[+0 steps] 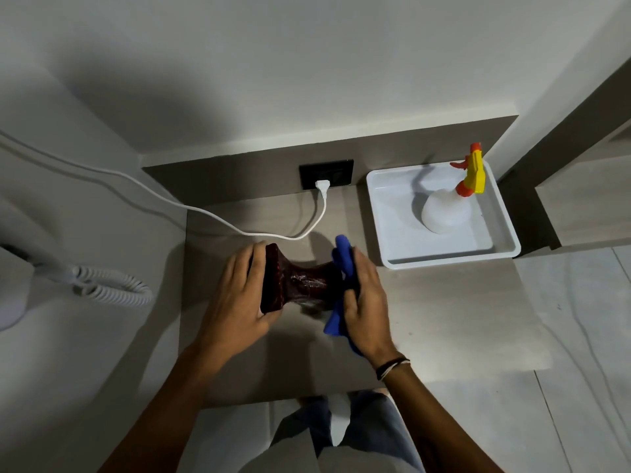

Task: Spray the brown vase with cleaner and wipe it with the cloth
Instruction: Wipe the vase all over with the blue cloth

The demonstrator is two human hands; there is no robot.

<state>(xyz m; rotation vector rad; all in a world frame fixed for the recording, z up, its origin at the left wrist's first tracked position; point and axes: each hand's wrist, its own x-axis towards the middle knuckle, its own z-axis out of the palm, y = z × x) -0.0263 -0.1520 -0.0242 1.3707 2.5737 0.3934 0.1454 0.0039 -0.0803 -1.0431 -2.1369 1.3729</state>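
Brown glazed ceramic is what sits at the centre of the frame: the dark brown waisted vase (pixel 300 283) is held on its side above the pale wood-grain counter (pixel 444 302), one flared end turned left, the other right. It is braced by the left hand (pixel 239 298), whose fingers (pixel 254 264) are curled over the left rim, closed around it, so that the body cannot roll while it is rubbed. The right hand (pixel 363 302) is closed on the bright blue cleaning cloth (pixel 343 261), which is bunched against the vase's right end; part of the cloth hangs below the palm. Whether the vase rests on the counter or is lifted just clear of it cannot be told from this angle.

Spraying appears done, since the white spray bottle with the yellow and orange trigger head (pixel 450 209) is parked upright in the white rectangular plastic tray (pixel 392 233) at the right of the frame, well apart from both hands.

By count: one vase, one cloth, one bottle, one tray, one white power cable (pixel 211 213) plugged into one black wall socket (pixel 326 174), and one coiled white cord (pixel 112 290) at the left edge.
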